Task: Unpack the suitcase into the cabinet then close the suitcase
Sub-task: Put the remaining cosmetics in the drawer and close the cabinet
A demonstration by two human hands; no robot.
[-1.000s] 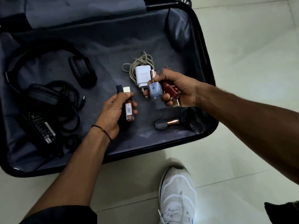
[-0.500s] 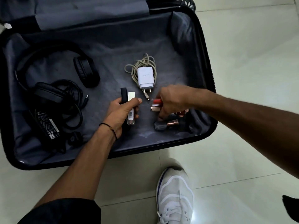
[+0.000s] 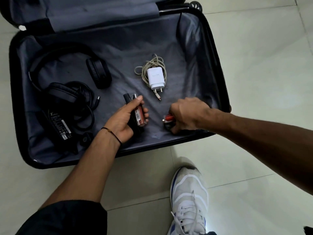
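1. Head view: black suitcase (image 3: pixel 218 65) lying open on pale floor tiles (image 3: pixel 254 56), grey lining exposed.
2. Left grip (image 3: pixel 122 121) inside the suitcase near its front wall, fingers and thumb curled round a reddish lip gloss tube (image 3: pixel 140 114) and a black tube (image 3: pixel 127 99), held side by side.
3. Right grip (image 3: pixel 188 114) low in the front right corner, curled tight round a red bottle (image 3: pixel 168 118) poking out toward the left grip; anything else in the palm hidden.
4. White charger (image 3: pixel 155 78) on its coiled cable (image 3: pixel 144 70) mid-lining, apart from both grips.
5. Black headphones (image 3: pixel 98 75) and a black power adapter (image 3: pixel 59 124) at the left.
6. White sneaker (image 3: pixel 189 192) on the tiles just in front.
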